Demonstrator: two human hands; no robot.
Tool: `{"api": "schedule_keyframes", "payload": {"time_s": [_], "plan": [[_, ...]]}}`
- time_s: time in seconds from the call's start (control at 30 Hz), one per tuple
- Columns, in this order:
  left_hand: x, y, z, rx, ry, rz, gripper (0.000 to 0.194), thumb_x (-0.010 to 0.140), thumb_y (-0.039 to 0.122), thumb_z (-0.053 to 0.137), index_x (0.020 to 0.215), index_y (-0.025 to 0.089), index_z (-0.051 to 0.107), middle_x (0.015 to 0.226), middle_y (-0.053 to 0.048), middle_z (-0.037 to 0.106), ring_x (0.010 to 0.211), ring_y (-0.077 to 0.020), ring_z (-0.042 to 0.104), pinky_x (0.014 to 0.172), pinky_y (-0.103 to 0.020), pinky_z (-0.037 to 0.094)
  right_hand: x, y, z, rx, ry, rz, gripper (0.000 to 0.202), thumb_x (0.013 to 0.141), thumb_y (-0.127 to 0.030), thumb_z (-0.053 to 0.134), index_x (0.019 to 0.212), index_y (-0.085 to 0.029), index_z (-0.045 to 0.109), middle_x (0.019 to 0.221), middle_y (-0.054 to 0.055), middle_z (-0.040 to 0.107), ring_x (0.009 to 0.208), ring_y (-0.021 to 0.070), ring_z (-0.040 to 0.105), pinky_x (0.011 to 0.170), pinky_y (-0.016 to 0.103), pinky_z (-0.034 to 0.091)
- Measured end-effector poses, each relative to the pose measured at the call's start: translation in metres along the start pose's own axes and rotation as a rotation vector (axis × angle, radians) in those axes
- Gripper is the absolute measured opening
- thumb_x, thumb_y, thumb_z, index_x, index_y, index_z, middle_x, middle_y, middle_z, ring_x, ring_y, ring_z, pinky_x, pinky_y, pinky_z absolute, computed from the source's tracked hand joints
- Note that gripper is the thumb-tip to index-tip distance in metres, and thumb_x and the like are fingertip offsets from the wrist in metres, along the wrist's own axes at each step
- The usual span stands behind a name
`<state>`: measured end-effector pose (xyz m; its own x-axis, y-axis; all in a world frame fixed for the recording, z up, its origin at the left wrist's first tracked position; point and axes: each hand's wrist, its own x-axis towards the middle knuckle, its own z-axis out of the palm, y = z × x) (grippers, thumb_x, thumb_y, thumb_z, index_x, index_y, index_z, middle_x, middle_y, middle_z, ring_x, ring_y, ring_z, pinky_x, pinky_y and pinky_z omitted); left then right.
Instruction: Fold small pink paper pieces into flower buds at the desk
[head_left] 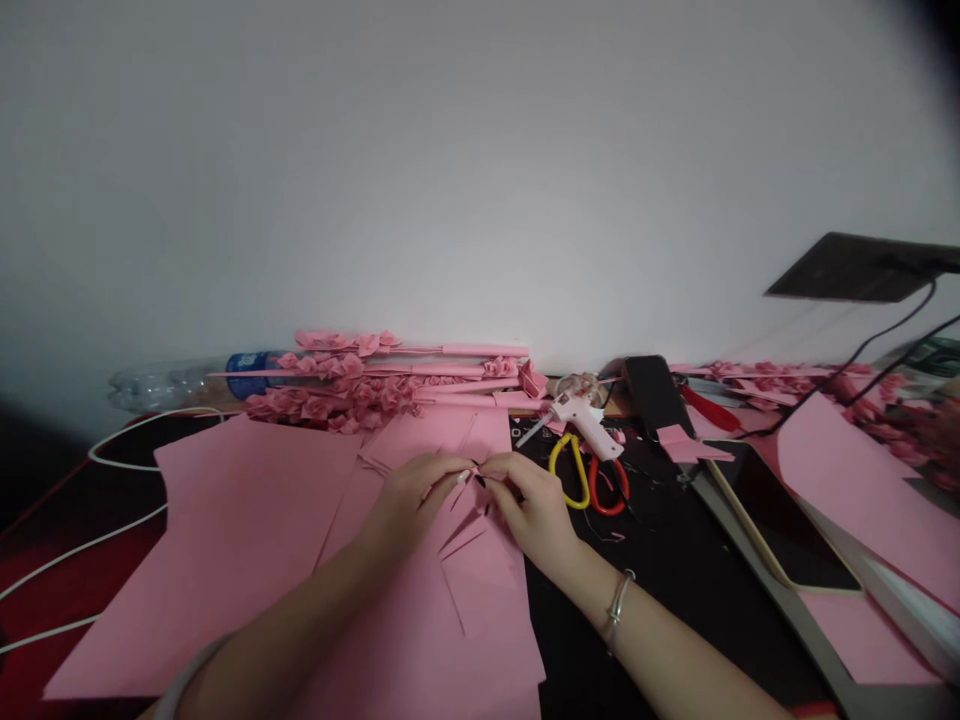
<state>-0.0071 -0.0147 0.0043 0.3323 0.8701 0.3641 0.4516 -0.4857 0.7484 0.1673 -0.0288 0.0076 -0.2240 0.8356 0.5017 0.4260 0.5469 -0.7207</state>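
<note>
My left hand [405,505] and my right hand [538,510] meet at the fingertips over the table. Between them they pinch a small folded piece of pink paper [468,528], partly hidden by the fingers. Below lie large sheets of pink paper [259,530], overlapping one another. Just right of my right hand are scissors with one yellow and one red handle [570,472]. A white glue gun [589,425] rests behind them.
Pink paper flowers [349,400] with rolled stems lie along the wall, near a clear plastic bottle [169,385]. A black phone [654,392] and a larger phone [787,520] are on the right. A white cable [56,570] loops at left.
</note>
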Motion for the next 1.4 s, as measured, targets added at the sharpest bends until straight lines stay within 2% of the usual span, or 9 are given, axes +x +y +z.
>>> {"api": "schedule_keyframes", "payload": {"time_s": [0.2, 0.43, 0.6, 0.77, 0.97, 1.1, 1.3, 1.4], "plan": [[-0.002, -0.001, -0.002, 0.037, 0.049, 0.1, 0.016, 0.085, 0.019, 0.049, 0.089, 0.021, 0.065, 0.087, -0.003, 0.071, 0.081, -0.0174, 0.064, 0.076, -0.031, 0.05, -0.002, 0.001, 0.002, -0.016, -0.038, 0.055, 0.014, 0.084, -0.011, 0.048, 0.088, -0.019, 0.06, 0.081, 0.004, 0.064, 0.075, 0.0145, 0.062, 0.07, 0.025, 0.05], [-0.002, 0.002, -0.004, 0.051, 0.083, 0.175, 0.02, 0.086, 0.018, 0.045, 0.086, 0.018, 0.065, 0.083, -0.003, 0.071, 0.076, -0.0161, 0.065, 0.071, -0.029, 0.053, 0.0, -0.002, -0.002, -0.045, -0.083, -0.027, 0.017, 0.086, -0.011, 0.044, 0.091, -0.018, 0.059, 0.084, 0.005, 0.063, 0.078, 0.0137, 0.06, 0.072, 0.025, 0.049], [-0.005, 0.0, -0.003, 0.077, 0.038, 0.174, 0.02, 0.085, 0.014, 0.046, 0.09, 0.018, 0.065, 0.091, -0.005, 0.071, 0.083, -0.0185, 0.065, 0.077, -0.032, 0.053, -0.001, -0.001, -0.004, -0.073, -0.123, -0.059, 0.021, 0.086, -0.01, 0.041, 0.094, -0.019, 0.057, 0.085, 0.006, 0.061, 0.078, 0.0146, 0.058, 0.072, 0.026, 0.048], [-0.006, -0.002, -0.002, 0.134, 0.019, 0.237, 0.022, 0.086, 0.014, 0.044, 0.093, 0.019, 0.064, 0.094, -0.006, 0.07, 0.087, -0.0192, 0.065, 0.082, -0.033, 0.052, -0.002, 0.0, -0.004, -0.098, -0.147, -0.074, 0.021, 0.085, -0.009, 0.04, 0.094, -0.02, 0.055, 0.086, 0.006, 0.059, 0.079, 0.0148, 0.058, 0.072, 0.026, 0.048], [-0.008, -0.001, 0.0, 0.12, -0.009, 0.171, 0.022, 0.087, 0.018, 0.042, 0.098, 0.021, 0.061, 0.096, -0.004, 0.069, 0.086, -0.0187, 0.064, 0.079, -0.032, 0.051, -0.003, -0.002, -0.004, -0.141, -0.145, -0.063, 0.021, 0.084, -0.008, 0.04, 0.095, -0.019, 0.054, 0.088, 0.006, 0.059, 0.082, 0.0155, 0.058, 0.074, 0.027, 0.047], [-0.007, 0.0, 0.001, 0.069, 0.01, 0.099, 0.023, 0.089, 0.018, 0.039, 0.099, 0.021, 0.06, 0.095, -0.003, 0.068, 0.088, -0.0168, 0.063, 0.08, -0.029, 0.05, -0.003, -0.004, -0.004, -0.18, -0.11, 0.004, 0.017, 0.083, -0.012, 0.045, 0.095, -0.019, 0.054, 0.089, 0.006, 0.061, 0.079, 0.016, 0.059, 0.07, 0.026, 0.047], [-0.002, 0.006, 0.001, -0.008, 0.0, -0.025, 0.02, 0.087, 0.019, 0.042, 0.094, 0.019, 0.061, 0.08, -0.002, 0.067, 0.069, -0.0135, 0.061, 0.068, -0.026, 0.049, -0.003, -0.003, 0.0, -0.123, -0.097, 0.117, 0.011, 0.087, -0.015, 0.044, 0.089, -0.019, 0.054, 0.07, 0.001, 0.06, 0.058, 0.0116, 0.058, 0.057, 0.021, 0.045], [-0.001, 0.009, 0.0, -0.086, -0.022, -0.082, 0.02, 0.086, 0.023, 0.045, 0.097, 0.019, 0.061, 0.086, -0.002, 0.068, 0.076, -0.0139, 0.062, 0.07, -0.026, 0.049, -0.004, 0.001, 0.002, -0.037, -0.093, 0.156, 0.01, 0.088, -0.017, 0.043, 0.089, -0.02, 0.053, 0.063, -0.001, 0.058, 0.054, 0.0109, 0.058, 0.056, 0.02, 0.046]]}}
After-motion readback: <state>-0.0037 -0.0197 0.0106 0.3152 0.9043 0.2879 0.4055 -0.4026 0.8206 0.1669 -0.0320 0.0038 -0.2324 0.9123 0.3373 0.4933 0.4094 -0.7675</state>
